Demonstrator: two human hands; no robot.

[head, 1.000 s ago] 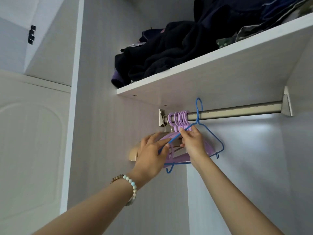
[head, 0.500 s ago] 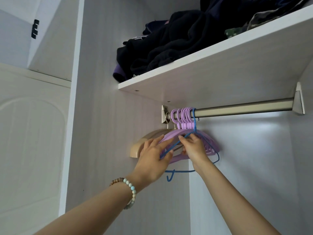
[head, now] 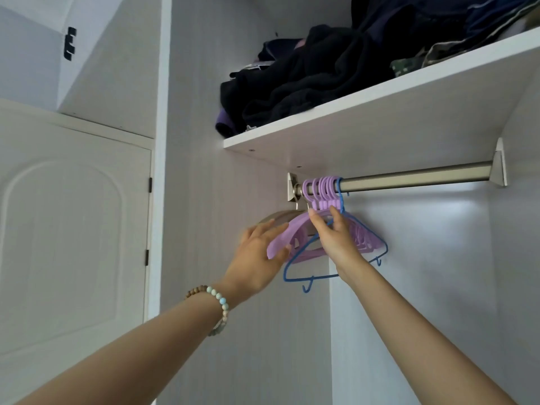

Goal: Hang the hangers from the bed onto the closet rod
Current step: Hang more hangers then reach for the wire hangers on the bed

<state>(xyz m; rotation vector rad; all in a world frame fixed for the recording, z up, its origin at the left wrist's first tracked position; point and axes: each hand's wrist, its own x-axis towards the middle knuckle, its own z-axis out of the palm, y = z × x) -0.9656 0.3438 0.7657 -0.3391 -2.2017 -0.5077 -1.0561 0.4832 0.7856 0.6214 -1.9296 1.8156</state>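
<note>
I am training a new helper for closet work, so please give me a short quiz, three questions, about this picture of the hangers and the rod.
1. True or false: the hook of the blue wire hanger is over the closet rod.
2. Where on the rod do the purple hangers sit? A) at its left end, by the bracket; B) in the middle; C) at its right end.
3. Fill in: the bead bracelet is on the ____ wrist.

Key: 1 true; 2 A; 3 left.
</note>
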